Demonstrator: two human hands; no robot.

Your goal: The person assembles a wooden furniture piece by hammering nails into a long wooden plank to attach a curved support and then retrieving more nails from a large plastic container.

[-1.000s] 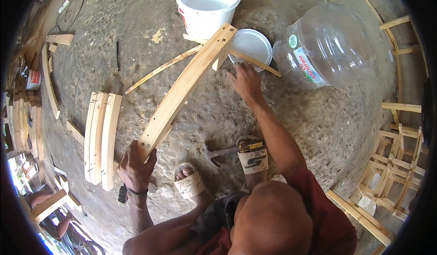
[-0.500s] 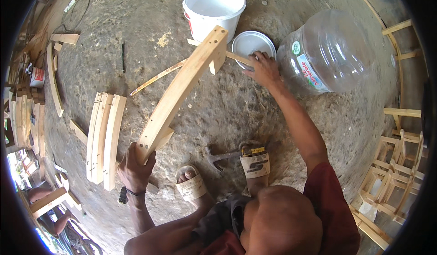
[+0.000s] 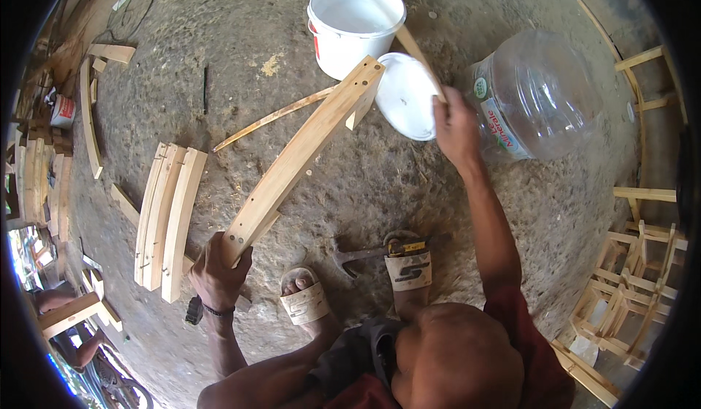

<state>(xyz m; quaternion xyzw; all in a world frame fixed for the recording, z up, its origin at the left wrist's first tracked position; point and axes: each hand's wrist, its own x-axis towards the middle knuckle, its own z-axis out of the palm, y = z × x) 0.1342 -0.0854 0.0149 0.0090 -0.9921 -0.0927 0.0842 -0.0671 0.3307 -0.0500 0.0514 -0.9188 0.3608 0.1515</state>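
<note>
My left hand (image 3: 221, 269) is closed around the near end of a curved wooden piece (image 3: 292, 164), which slants up and away to the right. Screw or nail heads dot both its ends, and short wooden blocks are joined beneath it. At the far right, my right hand (image 3: 460, 128) grips a thin wooden strip (image 3: 420, 51) together with the edge of a round white lid (image 3: 405, 96). The lid is tilted, and the strip crosses its right side toward the bucket. Motion blurs this hand slightly. A white bucket (image 3: 350, 55) stands just beyond the curved piece's far end.
A large clear plastic bottle (image 3: 540, 95) lies right of my right hand. Three curved wooden pieces (image 3: 169, 219) with nails lie at left. A thin stick (image 3: 274, 119) rests near the curved piece. By my sandalled feet is a hammer (image 3: 358, 258). Wooden frames (image 3: 621, 292) stand far right.
My right hand has moved right, swinging the wooden strip round and lifting the lid off the floor into a tilt. My left hand keeps hold of the curved piece.
</note>
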